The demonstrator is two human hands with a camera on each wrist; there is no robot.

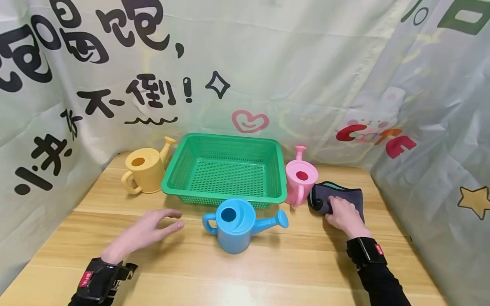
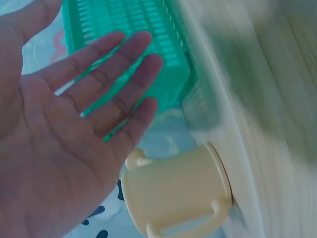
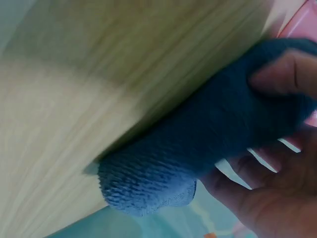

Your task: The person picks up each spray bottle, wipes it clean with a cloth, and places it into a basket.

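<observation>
"So, where is the cloth (image 1: 353,196)?"

"Toward the right side of the table (image 1: 268,272), folded into a thick bundle, with the right hand (image 1: 344,216) on it. The right wrist view shows the thumb (image 3: 285,74) on 1 side and fingers on the other, so I'd call that a grasp."

"What might spoil it?"

"Loose layers, I think. If the hold catches only 1 fold, the rest could slip and the bundle would open out."

"And its neighbour?"

"The pink can (image 1: 294,187) stands just beside it; I cannot tell whether they touch. A sideways drag toward the basket (image 1: 199,194) could shove or tip that can."

"What is the left hand (image 1: 143,231) doing?"

"Holding nothing. Its fingers are loosely spread above the table, near the handle of the blue can (image 1: 234,233)."

"Any risk there?"

"Some. A careless sweep right could bump that handle and push the can against the basket, since it stands right in front."

"And to its other side?"

"The yellow can (image 1: 147,172), upright left of the basket. A wide swing of the wrist might clip it, though that seems less likely."
</observation>
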